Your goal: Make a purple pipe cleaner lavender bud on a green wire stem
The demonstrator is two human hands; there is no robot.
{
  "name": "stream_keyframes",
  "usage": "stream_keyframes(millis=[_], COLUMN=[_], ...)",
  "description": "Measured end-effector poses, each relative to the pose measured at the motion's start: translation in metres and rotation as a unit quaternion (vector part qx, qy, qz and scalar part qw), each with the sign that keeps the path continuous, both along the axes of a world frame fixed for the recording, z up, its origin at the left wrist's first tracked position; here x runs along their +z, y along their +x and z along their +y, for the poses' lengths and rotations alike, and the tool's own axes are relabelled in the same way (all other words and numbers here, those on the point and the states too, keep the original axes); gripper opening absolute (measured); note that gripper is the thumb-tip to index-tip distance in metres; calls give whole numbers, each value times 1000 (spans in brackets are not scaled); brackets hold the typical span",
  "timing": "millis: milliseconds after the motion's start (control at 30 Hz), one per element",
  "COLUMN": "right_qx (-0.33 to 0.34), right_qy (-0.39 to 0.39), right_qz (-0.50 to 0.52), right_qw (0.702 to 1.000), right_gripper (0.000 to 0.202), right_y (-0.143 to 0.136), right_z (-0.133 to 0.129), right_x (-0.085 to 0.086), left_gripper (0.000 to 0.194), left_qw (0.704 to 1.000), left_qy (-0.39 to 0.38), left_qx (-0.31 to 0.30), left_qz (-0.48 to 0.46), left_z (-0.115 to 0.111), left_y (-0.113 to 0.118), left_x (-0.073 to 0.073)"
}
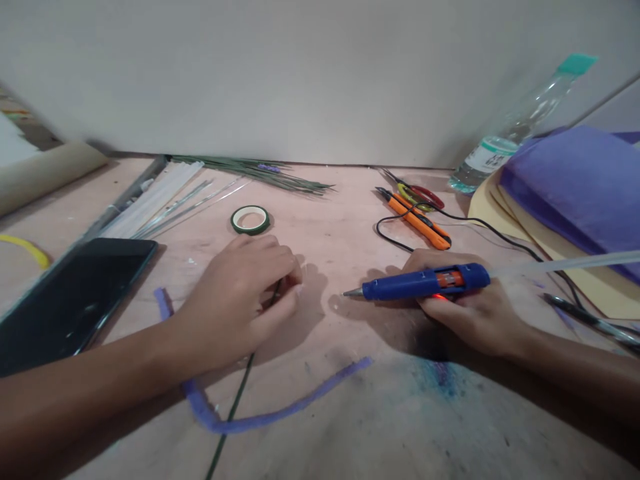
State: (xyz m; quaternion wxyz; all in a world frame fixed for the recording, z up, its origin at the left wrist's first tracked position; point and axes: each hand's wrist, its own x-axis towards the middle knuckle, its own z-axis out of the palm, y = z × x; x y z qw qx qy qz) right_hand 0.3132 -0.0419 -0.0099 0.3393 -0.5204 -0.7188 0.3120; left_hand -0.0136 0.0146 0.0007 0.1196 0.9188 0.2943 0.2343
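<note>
My left hand (240,293) is closed, thumb against fingers, around a thin dark green wire stem (242,389). The stem runs down from the hand towards the lower edge of the view and crosses a curved purple paper strip (295,408) lying on the table. Part of that strip is hidden beneath my left forearm. In my right hand (480,317) is a blue hot glue gun (400,287), its metal nozzle pointing left towards my left hand. A translucent glue stick (565,264) comes out of its back end, and a red light glows beneath it. The nozzle tip is apart from the stem.
Beyond my left hand sits a roll of green tape (268,221). A phone (75,300) lies at left. Green wires (300,180), an orange cutter (417,220), scissors (425,199) and a bottle (490,157) line the back. Purple paper (575,180) is stacked right, near a black cable (493,230).
</note>
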Motion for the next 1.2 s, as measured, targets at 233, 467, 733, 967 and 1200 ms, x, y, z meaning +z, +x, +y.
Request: stream_keyframes(millis=[233, 467, 733, 967, 1200], right_qx=[-43, -53, -33, -21, -31], right_qy=[-14, -24, -3, 13, -10], right_qz=[-34, -29, -34, -42, -21], right_qw=[998, 998, 999, 999, 999], right_gripper=[9, 6, 9, 12, 27], right_y=[-6, -11, -11, -10, -4], right_z=[2, 3, 3, 3, -1], right_x=[3, 6, 5, 5, -3], left_gripper=[12, 14, 12, 12, 12], left_qw=[998, 997, 997, 995, 996], left_qy=[-53, -65, -64, -71, -68], left_qx=[-5, -16, -17, -13, -16], left_qz=[42, 49, 50, 68, 57], left_z=[-1, 0, -2, 0, 0], left_y=[3, 4, 4, 5, 5], left_x=[3, 0, -1, -1, -3])
